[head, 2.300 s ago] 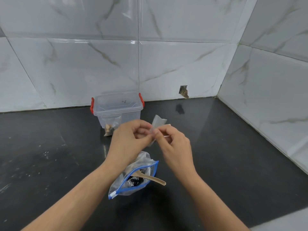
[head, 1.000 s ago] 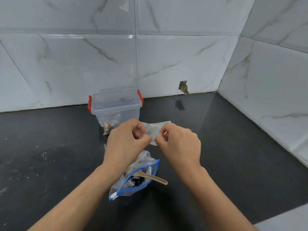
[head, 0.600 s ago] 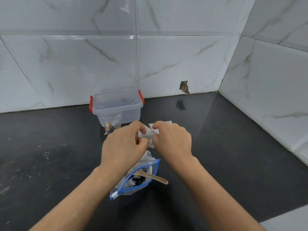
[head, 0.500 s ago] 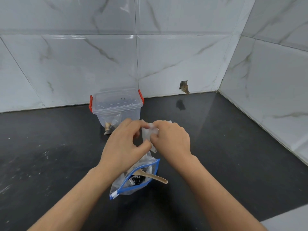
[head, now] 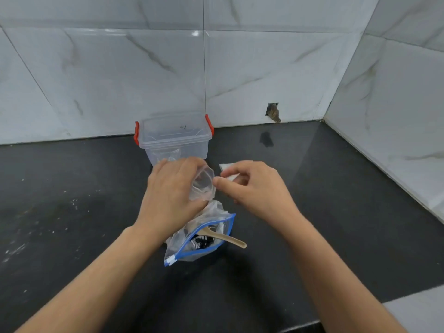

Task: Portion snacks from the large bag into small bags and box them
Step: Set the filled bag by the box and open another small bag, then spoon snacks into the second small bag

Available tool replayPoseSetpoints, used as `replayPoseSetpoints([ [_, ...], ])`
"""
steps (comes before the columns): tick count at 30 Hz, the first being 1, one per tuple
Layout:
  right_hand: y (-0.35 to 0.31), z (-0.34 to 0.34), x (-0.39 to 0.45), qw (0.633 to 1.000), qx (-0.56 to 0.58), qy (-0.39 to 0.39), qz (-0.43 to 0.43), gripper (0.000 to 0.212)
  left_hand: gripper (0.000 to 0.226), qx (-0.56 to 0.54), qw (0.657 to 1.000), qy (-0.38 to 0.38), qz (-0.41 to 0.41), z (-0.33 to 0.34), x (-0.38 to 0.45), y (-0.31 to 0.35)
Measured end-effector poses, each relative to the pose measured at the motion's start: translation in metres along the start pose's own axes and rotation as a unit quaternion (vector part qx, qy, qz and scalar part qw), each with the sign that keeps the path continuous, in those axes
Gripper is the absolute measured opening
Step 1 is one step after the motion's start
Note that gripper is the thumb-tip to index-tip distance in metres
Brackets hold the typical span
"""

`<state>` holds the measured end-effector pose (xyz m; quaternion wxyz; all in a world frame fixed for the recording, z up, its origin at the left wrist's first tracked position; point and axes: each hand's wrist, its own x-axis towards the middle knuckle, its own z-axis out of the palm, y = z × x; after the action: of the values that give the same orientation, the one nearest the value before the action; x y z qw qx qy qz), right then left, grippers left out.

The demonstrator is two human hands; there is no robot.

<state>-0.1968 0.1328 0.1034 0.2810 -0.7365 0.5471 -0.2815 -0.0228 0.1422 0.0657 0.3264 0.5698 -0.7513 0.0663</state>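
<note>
Left hand (head: 171, 195): I am gripping the small bag (head: 203, 186), its mouth facing right.
Right hand (head: 254, 188): nearer the mouth, pinching its edge.
Spoon (head: 223, 237): lying in the large bag (head: 199, 239) just below, handle pointing right.

box (head: 173, 138) front hidden by left hand (head: 171, 191), forearms cut off

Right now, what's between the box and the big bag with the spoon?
In the head view, the left hand holding a small clear bag sits between the box and big bag.
</note>
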Motion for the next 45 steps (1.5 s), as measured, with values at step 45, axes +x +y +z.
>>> replayPoseSetpoints([
  [45, 0.057, 0.076, -0.005, 0.985, -0.111, -0.073, 0.107, 0.028, 0.067, -0.357, 0.828, -0.184, -0.392, 0.035, -0.031, -0.034],
])
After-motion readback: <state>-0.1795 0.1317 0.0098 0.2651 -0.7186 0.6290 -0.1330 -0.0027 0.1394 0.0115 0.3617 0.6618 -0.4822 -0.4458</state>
